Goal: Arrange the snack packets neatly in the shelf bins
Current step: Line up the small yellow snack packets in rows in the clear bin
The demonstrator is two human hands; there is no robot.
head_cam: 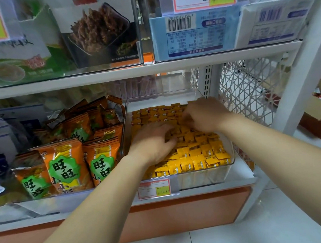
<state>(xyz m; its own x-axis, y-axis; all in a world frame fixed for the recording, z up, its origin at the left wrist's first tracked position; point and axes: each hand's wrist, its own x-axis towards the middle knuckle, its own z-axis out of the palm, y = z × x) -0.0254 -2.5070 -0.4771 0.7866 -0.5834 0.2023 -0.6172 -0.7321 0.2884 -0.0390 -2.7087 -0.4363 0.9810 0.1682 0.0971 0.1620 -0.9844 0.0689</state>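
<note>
Orange snack bags (67, 162) beside clear bin (207, 177), hands inside
</note>
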